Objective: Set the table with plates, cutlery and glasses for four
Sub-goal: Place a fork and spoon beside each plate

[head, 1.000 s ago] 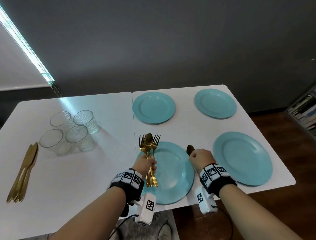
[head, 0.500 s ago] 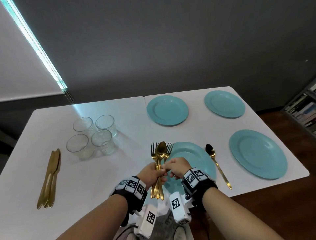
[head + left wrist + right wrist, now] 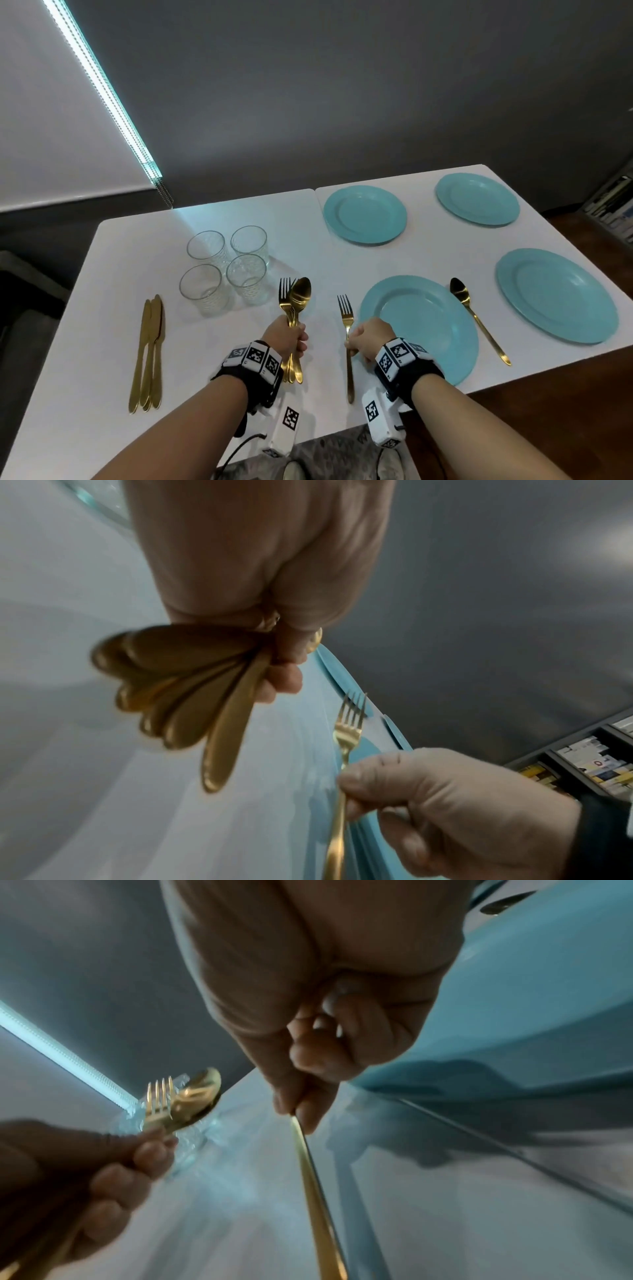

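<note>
Fork in the right hand: a gold fork was pinched by its handle between thumb and fingers of the right hand, tines pointing away from the person, just left of the nearest plate's rim; whether it touched the counter could not be told.
Right hand: clenched around that fork handle, hovering over the near left edge of the nearest plate.
Left hand: the left hand was wrapped around a bundle of gold cutlery, forks and spoons, heads up and handle ends fanned out below the fist; it was held above the counter, left of the single fork.
Placed spoon: one gold spoon lay on the counter between the nearest plate and the right near plate, bowl pointing away.
Far plates: two more teal plates, the far left plate and the far right plate, sat along the back of the counter.
Glasses: four clear glasses stood clustered together, left of the plates.
Knives: gold knives lay side by side near the left part of the counter, well apart from the plates.
Counter: the white counter carried everything.
Surroundings: a grey wall behind; shelves with books at the far right.
</note>
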Demonstrator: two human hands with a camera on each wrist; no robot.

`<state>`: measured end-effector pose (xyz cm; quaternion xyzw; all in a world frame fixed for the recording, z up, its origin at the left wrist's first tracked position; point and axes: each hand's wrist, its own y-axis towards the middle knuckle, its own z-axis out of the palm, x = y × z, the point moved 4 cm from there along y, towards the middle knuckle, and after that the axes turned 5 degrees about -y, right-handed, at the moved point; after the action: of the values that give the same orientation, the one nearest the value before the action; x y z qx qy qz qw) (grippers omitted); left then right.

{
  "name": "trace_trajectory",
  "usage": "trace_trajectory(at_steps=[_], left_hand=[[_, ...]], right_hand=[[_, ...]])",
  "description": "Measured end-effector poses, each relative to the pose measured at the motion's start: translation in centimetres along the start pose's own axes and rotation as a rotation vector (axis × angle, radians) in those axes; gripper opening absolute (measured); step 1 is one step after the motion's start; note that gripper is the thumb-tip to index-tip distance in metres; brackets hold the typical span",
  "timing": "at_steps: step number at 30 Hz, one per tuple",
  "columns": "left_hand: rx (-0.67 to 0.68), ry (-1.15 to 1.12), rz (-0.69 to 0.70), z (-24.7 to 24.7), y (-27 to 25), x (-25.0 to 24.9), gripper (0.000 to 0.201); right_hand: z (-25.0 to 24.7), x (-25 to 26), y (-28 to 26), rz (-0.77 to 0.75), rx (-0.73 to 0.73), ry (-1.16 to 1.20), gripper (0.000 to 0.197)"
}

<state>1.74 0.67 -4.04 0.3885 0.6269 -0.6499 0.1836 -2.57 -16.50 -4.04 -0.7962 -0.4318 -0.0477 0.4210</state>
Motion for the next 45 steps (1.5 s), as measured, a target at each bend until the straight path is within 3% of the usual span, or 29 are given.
trace_trajectory(at_steps=[4,6,17,26,45], left_hand=[[0.024,-0.006,0.002,-0.6,0.1,0.1,0.020],[0.033,-0.011,0.005,-0.7,0.1,0.1,0.020],[0.043,-0.025,0.006,-0.7,-0.3,0.3,0.019],[0.072,-0.080,-0.014,0.0,-0.8,0.6,0.016],[0.085,-0.188,-0.072,0.2,-1.8,0.7,0.017]], right_hand=[[1.2,0.6,0.0,0.013,-0.009,-0.175,0.026],[1.2,0.9,-0.1,0.016,-0.028,-0.214,0.013],[1.4,0.5,-0.2,0.060,-0.145,-0.327,0.021],[0.3,-0.4,-0.2,0.091,-0.209,-0.344,0.031],[-0.4,-0.7,-1.3,0.057,-0.255,-0.302,0.024]])
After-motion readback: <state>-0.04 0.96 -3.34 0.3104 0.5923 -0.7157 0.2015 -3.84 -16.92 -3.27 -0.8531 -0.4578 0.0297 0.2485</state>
